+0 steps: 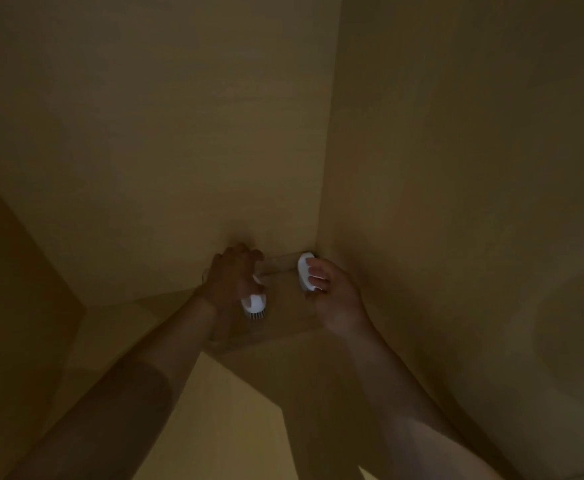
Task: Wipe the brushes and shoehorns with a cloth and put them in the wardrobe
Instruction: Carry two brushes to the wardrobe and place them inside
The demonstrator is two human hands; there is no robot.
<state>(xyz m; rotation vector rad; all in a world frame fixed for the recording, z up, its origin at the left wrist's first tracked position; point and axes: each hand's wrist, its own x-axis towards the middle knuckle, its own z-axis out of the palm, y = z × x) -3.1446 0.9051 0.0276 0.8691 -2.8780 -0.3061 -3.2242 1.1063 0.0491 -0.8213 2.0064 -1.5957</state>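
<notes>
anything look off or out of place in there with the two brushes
Nothing stands out. The left hand holds a white brush bristles down, and the right hand holds another white brush near the wardrobe's back corner. It's dim, so fine damage wouldn't show.

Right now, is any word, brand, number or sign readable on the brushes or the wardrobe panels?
None readable. The white plastic brush with dark bristles in the left hand, the white plastic brush in the right hand and the dim plain wooden wardrobe panels show no text.
</notes>
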